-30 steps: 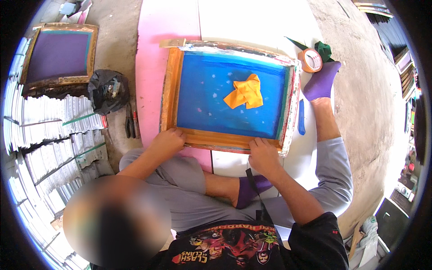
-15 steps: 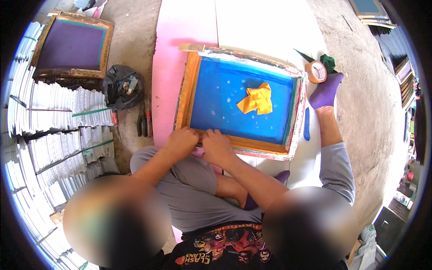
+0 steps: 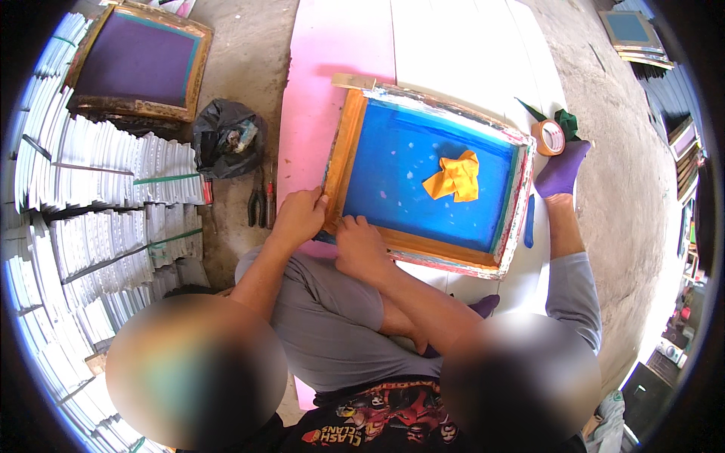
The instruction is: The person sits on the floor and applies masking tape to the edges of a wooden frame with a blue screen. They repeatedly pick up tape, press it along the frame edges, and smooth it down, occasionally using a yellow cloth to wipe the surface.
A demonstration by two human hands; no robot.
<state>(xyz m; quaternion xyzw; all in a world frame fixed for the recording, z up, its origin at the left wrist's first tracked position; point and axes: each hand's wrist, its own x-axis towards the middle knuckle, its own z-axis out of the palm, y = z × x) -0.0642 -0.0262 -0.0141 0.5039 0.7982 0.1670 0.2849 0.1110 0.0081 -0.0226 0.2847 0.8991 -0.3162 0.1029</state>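
Observation:
A wooden screen printing frame (image 3: 434, 260) with blue mesh (image 3: 393, 181) lies before me on a pink and white board. Brown packing tape (image 3: 346, 155) runs along its left and near inner sides. My left hand (image 3: 300, 217) is closed around the frame's left side by the near left corner, thumb on top. Right beside it, my right hand (image 3: 362, 243) has its fingers curled over the same corner, on the taped edge. What lies under the fingertips is hidden. A crumpled yellow cloth (image 3: 455, 177) rests on the mesh, clear of both hands.
A tape roll (image 3: 548, 138) stands by my purple-socked foot (image 3: 563, 170), and a blue strip-like tool (image 3: 529, 221) lies right of the frame. At left are pliers (image 3: 257, 208), a screwdriver (image 3: 270, 202), a black plastic bag (image 3: 226, 140), paper stacks (image 3: 113, 174) and another screen (image 3: 140, 57).
My left hand has moved from the near edge up onto the frame's left side. The right hand stays at the corner. The whole view has shifted, so everything appears farther right.

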